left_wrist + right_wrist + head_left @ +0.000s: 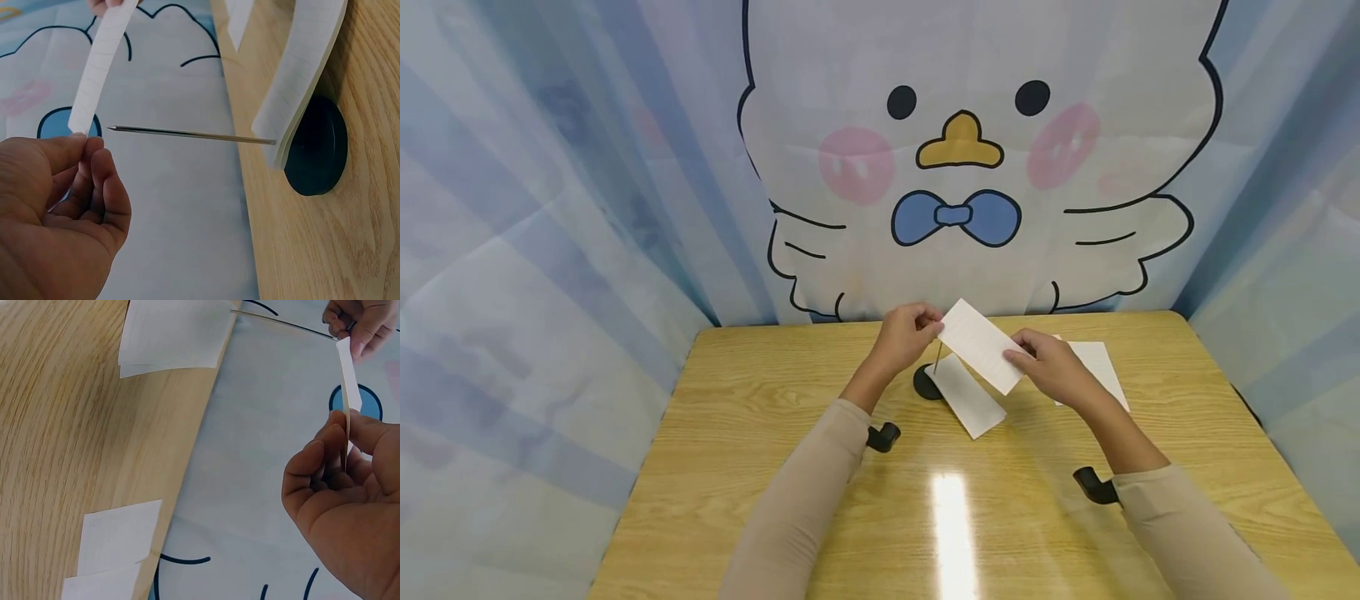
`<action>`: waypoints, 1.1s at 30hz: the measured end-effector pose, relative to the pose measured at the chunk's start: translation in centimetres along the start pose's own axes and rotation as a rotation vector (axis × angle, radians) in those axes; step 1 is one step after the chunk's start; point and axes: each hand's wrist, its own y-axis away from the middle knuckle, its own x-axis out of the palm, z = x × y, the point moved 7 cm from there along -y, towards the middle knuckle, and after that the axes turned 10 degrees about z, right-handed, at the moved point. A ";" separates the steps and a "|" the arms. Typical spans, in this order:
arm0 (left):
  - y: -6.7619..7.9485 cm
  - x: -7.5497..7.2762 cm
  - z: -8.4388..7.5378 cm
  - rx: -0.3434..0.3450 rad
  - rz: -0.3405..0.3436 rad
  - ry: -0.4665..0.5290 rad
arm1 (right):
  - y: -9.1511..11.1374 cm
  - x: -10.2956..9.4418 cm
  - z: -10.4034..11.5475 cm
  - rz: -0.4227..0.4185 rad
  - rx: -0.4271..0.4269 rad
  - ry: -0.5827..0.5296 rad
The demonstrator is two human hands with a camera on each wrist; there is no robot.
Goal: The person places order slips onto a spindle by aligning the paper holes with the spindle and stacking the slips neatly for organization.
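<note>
Head view is showing me two bare hands above a yellowish wood-grain table (pixel 760 467), and between them they are holding up a rectangular slip of white paper (pixel 981 346). At its nine o'clock end the left hand (pixel 904 337) is pinching a corner between thumb and forefinger; in the left wrist view I am seeing its other fingers curling loosely. Toward the slip's four o'clock end the right hand (pixel 1052 367) is also keeping a narrow pinch, its thumb pressing on the paper.

Below the raised slip, a slender pointed metal spike (pixel 187 134) is standing up from a round black base (pixel 927 382), which is sitting at eight o'clock from the paper. A layered bunch of white paper slips (pixel 970 400) is resting pierced on the spike's lower part, stretching toward five o'clock and covering part of the base. Through the left wrist camera I am finding the spike's tip pointing to nine o'clock, just beside the left fingers and apart from the raised slip.

Out at three o'clock, loose white slips (pixel 1101 371) are lying on the table, partly hiding behind the right hand. Beige sleeves (pixel 808 500) are covering both forearms. At twelve o'clock a pale blue fabric backdrop (pixel 550 250) is hanging, bearing a white cartoon bird with a blue bow tie (pixel 955 217).
</note>
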 end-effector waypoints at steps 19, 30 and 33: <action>0.0 0.7 0.9 -0.017 0.014 -0.008 | -0.4 1.0 -0.9 0.028 0.029 0.011; -0.1 1.1 1.5 -0.025 0.009 0.008 | -0.4 1.4 -1.2 0.029 0.030 0.006; -0.2 1.3 1.8 -0.028 0.001 0.005 | -0.5 1.6 -1.3 0.030 0.036 0.006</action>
